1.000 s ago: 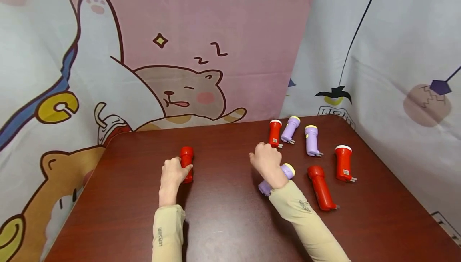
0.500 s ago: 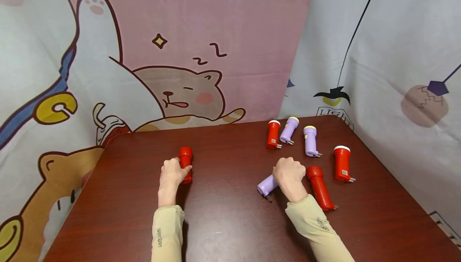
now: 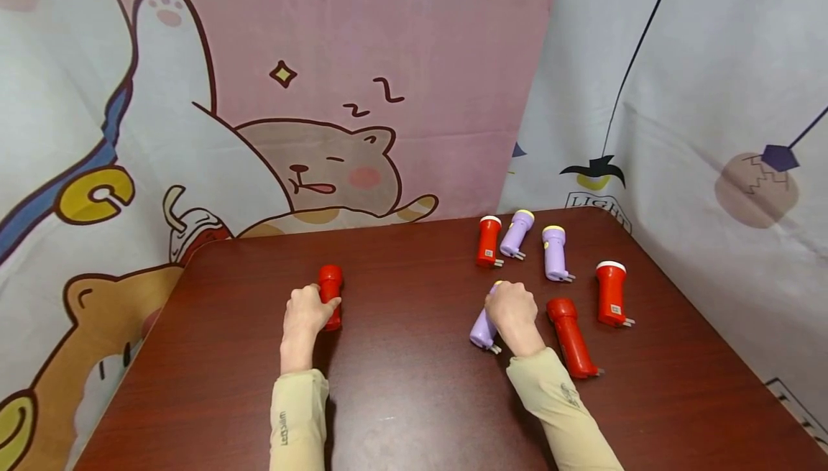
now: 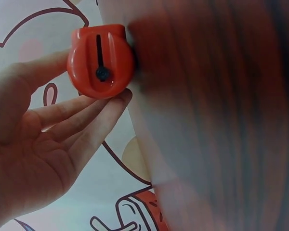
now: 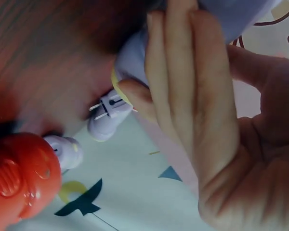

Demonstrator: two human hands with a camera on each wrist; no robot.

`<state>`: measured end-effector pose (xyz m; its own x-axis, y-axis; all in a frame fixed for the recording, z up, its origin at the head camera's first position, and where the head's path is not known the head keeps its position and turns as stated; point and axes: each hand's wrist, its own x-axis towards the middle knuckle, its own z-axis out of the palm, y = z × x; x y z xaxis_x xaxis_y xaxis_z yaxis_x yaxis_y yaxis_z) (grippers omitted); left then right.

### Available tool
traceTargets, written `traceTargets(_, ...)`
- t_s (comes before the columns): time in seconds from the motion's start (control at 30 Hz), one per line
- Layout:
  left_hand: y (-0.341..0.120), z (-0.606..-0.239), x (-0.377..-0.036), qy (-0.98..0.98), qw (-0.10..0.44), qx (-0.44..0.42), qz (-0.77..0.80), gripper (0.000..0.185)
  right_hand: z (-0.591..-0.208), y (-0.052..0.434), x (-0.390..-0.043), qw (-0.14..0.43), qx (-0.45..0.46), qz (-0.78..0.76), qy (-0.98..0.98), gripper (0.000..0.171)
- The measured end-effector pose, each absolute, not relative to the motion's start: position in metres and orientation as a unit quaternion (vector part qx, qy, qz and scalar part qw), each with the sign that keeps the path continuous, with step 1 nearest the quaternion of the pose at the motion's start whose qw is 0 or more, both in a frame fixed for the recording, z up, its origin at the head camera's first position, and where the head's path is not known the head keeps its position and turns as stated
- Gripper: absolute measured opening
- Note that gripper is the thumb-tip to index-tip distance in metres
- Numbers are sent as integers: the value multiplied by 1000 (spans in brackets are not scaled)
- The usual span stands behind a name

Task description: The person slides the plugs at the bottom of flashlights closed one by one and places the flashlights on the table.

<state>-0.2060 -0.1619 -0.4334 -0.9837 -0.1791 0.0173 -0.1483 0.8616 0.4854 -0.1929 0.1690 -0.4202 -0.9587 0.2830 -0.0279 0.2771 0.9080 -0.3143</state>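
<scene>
My left hand (image 3: 302, 316) pinches a red flashlight (image 3: 330, 278) between thumb and fingers at the table's left side. The left wrist view shows that flashlight's rounded end (image 4: 113, 65), which has a dark slot. Over to the right, my right hand (image 3: 513, 311) grips a lavender flashlight (image 3: 482, 331) around its head end, and its metal plug prongs point toward me. Fingers (image 5: 176, 72) lie along the lavender body in the right wrist view, covering much of it. Just right of this hand lies another red flashlight (image 3: 574, 341).
Toward the back right lie a red flashlight with a white rim (image 3: 489, 241), a lavender flashlight (image 3: 517, 234) and another lavender one (image 3: 554, 254). A second white-rimmed red flashlight (image 3: 611, 293) is near the right edge of the brown table (image 3: 401, 377). Cartoon-printed cloth (image 3: 453, 97) hangs behind.
My right hand has come back from the far red flashlight onto the lavender one's head. That flashlight has turned to stand more front-to-back. My left hand stays on its red flashlight.
</scene>
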Motion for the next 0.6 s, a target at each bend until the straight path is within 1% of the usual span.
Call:
traceTargets(0.1, -162, -433, -206, -964, 27, 86, -252, 36, -421, 172, -194, 13, -141, 180, -973, 30)
traceTargets(0.23, -162, -434, -206, -962, 22, 90, -258, 36, -425, 175, -196, -18, -149, 212, -966, 34)
traceTargets(0.33, -162, -435, -206, -961, 21, 89, -260, 37, -428, 177, -197, -29, -149, 230, -961, 38)
traceTargets(0.6, -163, -436, -206, -961, 27, 88, -262, 35, -431, 181, -204, -19, -127, 239, -962, 45)
